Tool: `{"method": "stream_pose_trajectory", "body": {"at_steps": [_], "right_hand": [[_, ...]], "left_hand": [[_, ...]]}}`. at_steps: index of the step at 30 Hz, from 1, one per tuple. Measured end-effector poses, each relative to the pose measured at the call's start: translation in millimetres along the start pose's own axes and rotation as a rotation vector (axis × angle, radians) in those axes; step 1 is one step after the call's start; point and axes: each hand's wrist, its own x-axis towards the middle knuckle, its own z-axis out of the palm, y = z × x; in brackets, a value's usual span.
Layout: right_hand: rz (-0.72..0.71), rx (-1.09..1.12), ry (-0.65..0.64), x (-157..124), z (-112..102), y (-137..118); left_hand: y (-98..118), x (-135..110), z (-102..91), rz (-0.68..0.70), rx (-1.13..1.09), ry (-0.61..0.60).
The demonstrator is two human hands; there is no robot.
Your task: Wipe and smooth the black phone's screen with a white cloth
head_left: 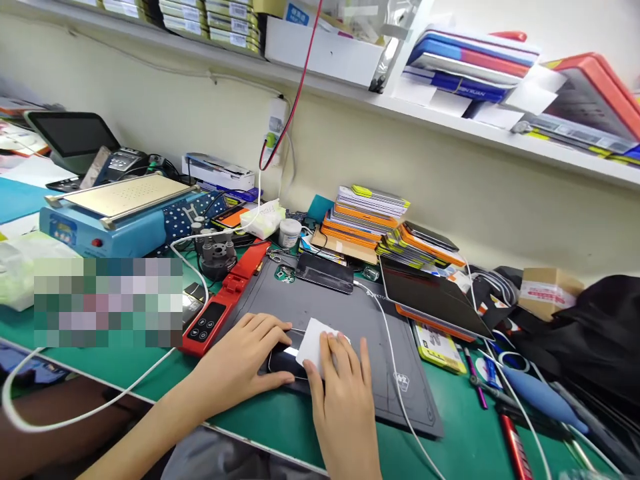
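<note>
Hands point(245, 360) palm-down, right pressing white wipe point(311, 339)

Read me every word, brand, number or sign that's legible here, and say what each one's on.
"XUAN": on the dark blue box; its beginning is unclear.
"KTO": on the gray work mat; the letters around it are unclear.
Too small or blurred to read, among others: the mat's white emblem, red print on the cardboard box, labels on stacked boxes, marks on the button panel.
</note>
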Motion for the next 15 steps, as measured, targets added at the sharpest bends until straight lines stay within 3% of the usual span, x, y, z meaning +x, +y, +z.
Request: {"method": "stream_pose_trajectory", "body": {"at_steps": [5, 9, 12, 14, 15], "right_hand": [[-0.146, -0.025, 0.017, -19, -9, 12], [-0.033, -0.043, 0.058, -6, 1, 16], [-0.056, -0.061, 0.156, -7, 17, 16], [-0.162, -0.085, 0.284, -21, 28, 20], [-0.134, -0.103, 0.314, -30, 31, 23]], "left_hand": [[2, 0, -1.3, 0.001, 0.003, -0.008], [2, -1, 1.2, -0.002, 0.021, 0.02], [3, -2, 3.6, -0.02, 0.011, 0.009], [4, 0, 4.6, -0.04, 0.001, 0.006], [4, 1, 4.7, -0.044, -0.001, 0.003]]}}
